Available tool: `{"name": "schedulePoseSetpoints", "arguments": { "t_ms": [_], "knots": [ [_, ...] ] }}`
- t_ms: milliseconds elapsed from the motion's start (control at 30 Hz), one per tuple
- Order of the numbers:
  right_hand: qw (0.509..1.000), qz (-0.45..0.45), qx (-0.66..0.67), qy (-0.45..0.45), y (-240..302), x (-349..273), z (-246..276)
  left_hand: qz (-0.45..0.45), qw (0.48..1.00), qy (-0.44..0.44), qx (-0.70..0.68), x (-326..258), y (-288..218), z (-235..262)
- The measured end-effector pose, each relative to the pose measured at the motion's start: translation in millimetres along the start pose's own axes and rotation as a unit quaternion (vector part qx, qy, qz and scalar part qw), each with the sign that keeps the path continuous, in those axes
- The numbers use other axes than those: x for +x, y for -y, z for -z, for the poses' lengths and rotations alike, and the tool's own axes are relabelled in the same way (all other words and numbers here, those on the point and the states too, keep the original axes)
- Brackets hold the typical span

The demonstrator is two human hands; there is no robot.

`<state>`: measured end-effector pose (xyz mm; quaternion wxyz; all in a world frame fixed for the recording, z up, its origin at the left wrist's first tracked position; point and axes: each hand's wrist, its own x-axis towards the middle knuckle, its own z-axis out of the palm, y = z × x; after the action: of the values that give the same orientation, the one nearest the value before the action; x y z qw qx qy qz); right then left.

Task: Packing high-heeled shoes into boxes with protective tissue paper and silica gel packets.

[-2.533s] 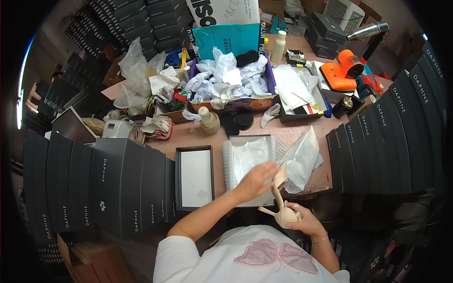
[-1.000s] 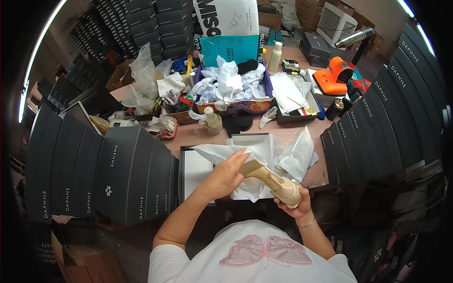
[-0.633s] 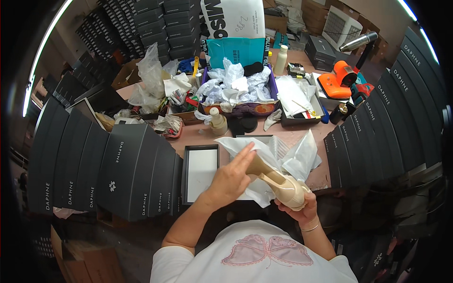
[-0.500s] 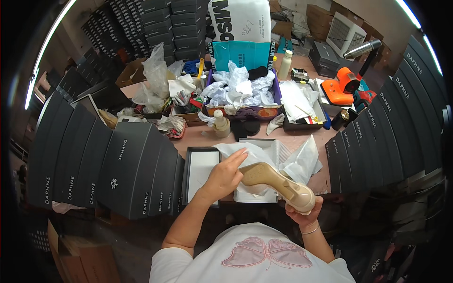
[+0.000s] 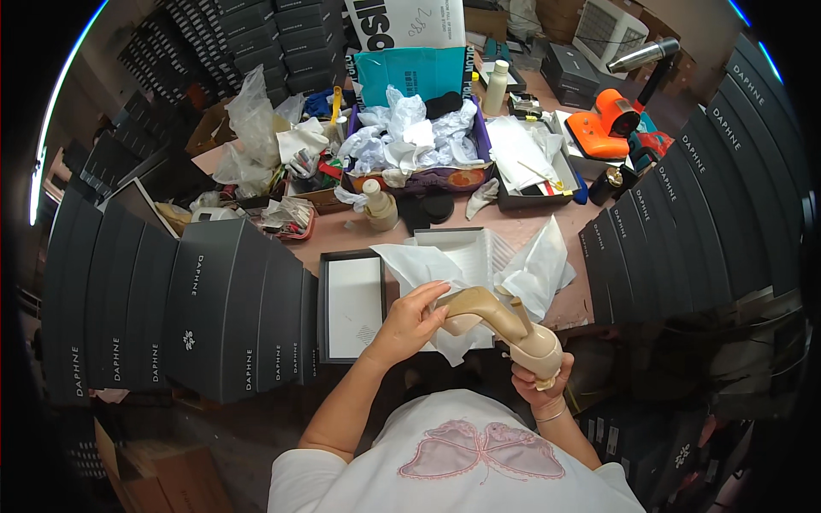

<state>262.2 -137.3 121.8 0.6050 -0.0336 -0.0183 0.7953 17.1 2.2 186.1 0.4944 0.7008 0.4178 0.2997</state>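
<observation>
Between the two hands, above the near edge of the counter, a beige high-heeled shoe is held level with its heel pointing up. The left hand closes around one end of the shoe with its fingers curled over the top; the right hand cups the rounded other end from below. Directly beyond the hands lies an open box lined with white tissue paper, part of which hangs beneath the shoe. Just left of the left hand rests a dark box lid, open side up. Further left stands a row of dark shoe boxes, and a second row flanks the right hand. Beyond the open box sit a small beige bottle, a purple tray of crumpled paper, and an orange tool.
</observation>
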Motion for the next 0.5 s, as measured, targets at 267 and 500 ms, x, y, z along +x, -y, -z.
{"name": "schedulePoseSetpoints", "arguments": {
  "t_ms": [267,500],
  "knots": [
    [0.996,0.017,-0.083,-0.009,0.3,-0.3,-2.3,-0.048,0.97,-0.221,-0.088,-25.9,27.1,-29.3],
    [0.991,-0.003,-0.132,-0.023,-3.5,5.2,-7.3,0.243,0.693,0.063,-0.676,-45.3,16.7,-67.6]
  ]
}}
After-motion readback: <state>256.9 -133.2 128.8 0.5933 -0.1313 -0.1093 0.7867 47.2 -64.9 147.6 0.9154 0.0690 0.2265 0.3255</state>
